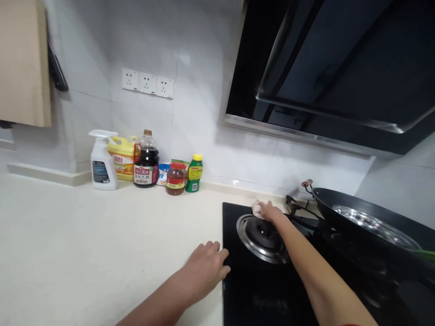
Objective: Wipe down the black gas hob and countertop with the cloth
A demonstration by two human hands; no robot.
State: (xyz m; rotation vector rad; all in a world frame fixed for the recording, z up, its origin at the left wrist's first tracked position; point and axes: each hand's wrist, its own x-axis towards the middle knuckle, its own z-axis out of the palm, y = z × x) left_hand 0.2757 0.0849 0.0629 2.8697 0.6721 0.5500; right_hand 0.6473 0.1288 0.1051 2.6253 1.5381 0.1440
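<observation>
At the back edge of the black gas stove (265,294), my right hand (270,212) is closed on a whitish cloth (257,209) and presses it to the glass. Just in front of that hand lies the left burner (262,237), a dark centre inside a shiny metal ring, with no pan support over it. My left hand (209,263) hovers or rests by the stove's left edge, fingers loosely bent and apart, holding nothing. Whether it touches the counter (84,244) I cannot tell.
A large black wok (370,226) with a metal tray inside stands on the right. A range hood (316,77) overhangs the stove. Along the wall are a spray bottle (103,160), a yellow jug (124,158), a soy sauce bottle (146,163), a red-lidded jar (176,179) and a green bottle (194,174).
</observation>
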